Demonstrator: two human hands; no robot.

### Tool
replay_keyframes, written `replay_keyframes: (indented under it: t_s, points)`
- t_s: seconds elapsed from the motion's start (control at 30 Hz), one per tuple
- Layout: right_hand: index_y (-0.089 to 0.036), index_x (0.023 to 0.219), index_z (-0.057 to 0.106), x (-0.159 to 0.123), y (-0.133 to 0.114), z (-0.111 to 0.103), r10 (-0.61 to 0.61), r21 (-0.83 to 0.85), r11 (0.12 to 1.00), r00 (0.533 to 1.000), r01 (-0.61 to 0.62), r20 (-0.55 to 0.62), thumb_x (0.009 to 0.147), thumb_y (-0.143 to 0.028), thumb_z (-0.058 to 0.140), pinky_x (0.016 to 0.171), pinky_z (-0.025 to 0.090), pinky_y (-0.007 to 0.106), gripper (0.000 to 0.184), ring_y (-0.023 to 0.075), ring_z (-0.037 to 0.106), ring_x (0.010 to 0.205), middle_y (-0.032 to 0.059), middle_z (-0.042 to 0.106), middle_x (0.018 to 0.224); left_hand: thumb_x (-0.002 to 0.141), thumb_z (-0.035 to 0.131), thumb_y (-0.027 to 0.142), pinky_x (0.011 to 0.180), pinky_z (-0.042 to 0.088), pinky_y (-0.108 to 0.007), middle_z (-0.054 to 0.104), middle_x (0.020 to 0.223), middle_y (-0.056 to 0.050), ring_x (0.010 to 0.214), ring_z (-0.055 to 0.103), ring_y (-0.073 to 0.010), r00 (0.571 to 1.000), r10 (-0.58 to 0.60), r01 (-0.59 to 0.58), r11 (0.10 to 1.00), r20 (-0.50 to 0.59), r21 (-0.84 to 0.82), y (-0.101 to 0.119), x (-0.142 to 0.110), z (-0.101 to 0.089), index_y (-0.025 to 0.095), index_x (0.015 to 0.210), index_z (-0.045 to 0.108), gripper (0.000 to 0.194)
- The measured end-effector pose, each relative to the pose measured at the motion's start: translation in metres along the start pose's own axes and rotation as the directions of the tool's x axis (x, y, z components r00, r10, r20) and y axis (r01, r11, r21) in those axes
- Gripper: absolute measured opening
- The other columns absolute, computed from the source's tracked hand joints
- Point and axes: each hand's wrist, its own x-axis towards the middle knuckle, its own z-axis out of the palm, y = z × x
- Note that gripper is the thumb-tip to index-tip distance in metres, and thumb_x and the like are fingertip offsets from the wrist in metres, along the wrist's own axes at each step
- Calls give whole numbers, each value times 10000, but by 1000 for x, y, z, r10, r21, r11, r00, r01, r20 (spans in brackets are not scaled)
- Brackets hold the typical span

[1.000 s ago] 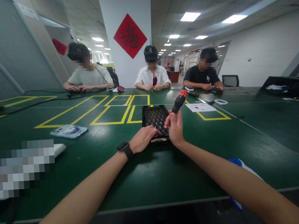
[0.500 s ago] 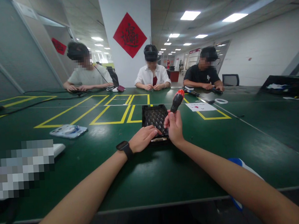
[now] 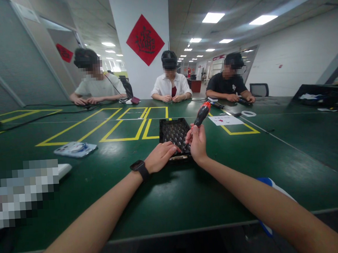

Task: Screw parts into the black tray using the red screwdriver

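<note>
My right hand (image 3: 198,143) is closed round a screwdriver (image 3: 202,114) with a black and red handle. Its handle tilts up and to the right, and its thin shaft points down toward a shallow black tray-like case (image 3: 173,132). The case lies on the green table and has a patterned, bumpy inside. Across its near left edge rests my left hand (image 3: 161,156), fingers stretched out and fingertips inside the case near the tool's lower end. Whether anything small sits under those fingertips is too fine to make out. A dark watch is on my left wrist.
A phone (image 3: 75,149) lies to the left, beyond a pixelated white object (image 3: 65,170). To the right are a printed sheet (image 3: 225,120), a white ring (image 3: 248,113) and a blue-and-white object (image 3: 265,181). Yellow tape marks the green table (image 3: 151,204). Three people sit opposite.
The view has shifted slightly, so the scene sits a little further left. Both hands, the screwdriver and the case hold nearly the same positions.
</note>
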Motion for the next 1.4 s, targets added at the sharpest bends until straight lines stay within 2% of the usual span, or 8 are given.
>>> replay_keyframes:
  t_s: [0.4, 1.4]
  points:
    - [-204, 944, 442, 1, 1, -1, 11, -4, 1000, 1000, -11, 18, 875, -477, 365, 400, 330, 159, 292, 51, 411, 418, -77, 448, 554, 928, 163, 419, 869, 366, -313, 569, 951, -43, 897, 515, -165, 1000, -13, 13, 999, 2, 46, 1, -1, 0, 214, 997, 640, 524]
    - [-208, 958, 440, 3, 6, -1, 20, 2, 1000, 998, -20, -52, 865, -498, 365, 416, 354, 160, 314, 51, 408, 409, -81, 448, 544, 929, 157, 409, 876, 364, -315, 575, 950, -39, 891, 515, -163, 1000, -14, 14, 999, -8, 38, 1, -1, 1, 216, 983, 651, 532]
